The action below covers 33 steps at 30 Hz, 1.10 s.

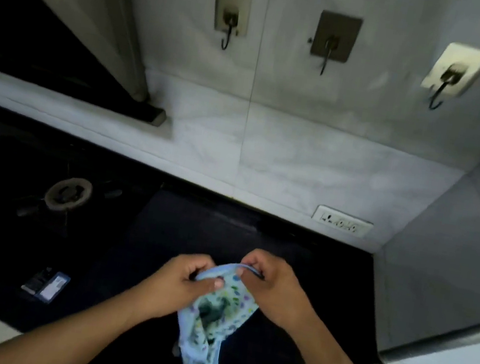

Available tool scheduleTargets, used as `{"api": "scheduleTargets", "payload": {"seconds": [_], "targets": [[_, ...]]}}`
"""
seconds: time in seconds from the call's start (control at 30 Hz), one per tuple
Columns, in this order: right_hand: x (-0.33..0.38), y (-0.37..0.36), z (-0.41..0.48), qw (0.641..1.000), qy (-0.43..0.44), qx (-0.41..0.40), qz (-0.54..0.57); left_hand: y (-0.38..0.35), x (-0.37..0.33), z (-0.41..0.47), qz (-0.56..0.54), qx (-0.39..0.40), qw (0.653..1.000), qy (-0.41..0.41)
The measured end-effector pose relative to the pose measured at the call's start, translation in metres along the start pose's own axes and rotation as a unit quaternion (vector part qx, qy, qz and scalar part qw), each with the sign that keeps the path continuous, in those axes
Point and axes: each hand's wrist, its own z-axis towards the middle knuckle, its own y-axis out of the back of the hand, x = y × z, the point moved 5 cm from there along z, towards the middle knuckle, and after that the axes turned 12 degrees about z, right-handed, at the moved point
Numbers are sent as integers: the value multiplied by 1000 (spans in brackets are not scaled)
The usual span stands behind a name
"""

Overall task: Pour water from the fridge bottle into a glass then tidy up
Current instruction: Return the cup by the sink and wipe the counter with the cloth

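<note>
A light blue patterned cloth (214, 328) with a dark stained patch hangs between my hands over the black countertop (180, 235). My left hand (182, 282) pinches its upper edge on the left. My right hand (272, 284) pinches the same blue hem on the right, and the hem stretches between the two hands. The rest of the cloth droops down toward the counter's front edge. No bottle or glass is in view.
Three wall hooks (333, 44) hang bare on the tiled wall above. A gas stove (66, 195) sits at the left, with a small packet (46, 285) in front of it. A socket (342, 221) sits low on the wall. A white appliance side (457, 248) stands at the right.
</note>
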Motion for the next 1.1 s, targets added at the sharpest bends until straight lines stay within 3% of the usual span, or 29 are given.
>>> {"api": "scheduleTargets", "payload": {"seconds": [0.2, 0.43, 0.6, 0.7, 0.9, 1.1], "targets": [[76, 80, 38, 997, 64, -2, -40, 80, -92, 54, 80, -71, 988, -116], [177, 182, 102, 974, 145, -160, -73, 153, -204, 135, 153, -172, 953, -195], [215, 224, 156, 937, 189, -270, -119, 184, -259, 197, 233, -269, 918, -174], [215, 228, 182, 925, 206, -286, -143, 189, -270, 222, 250, -288, 908, -175], [167, 207, 207, 954, 110, -228, -159, 152, -234, 256, 248, -191, 949, -47], [155, 203, 200, 956, 93, -245, -133, 132, -227, 259, 212, -187, 959, -25]]}}
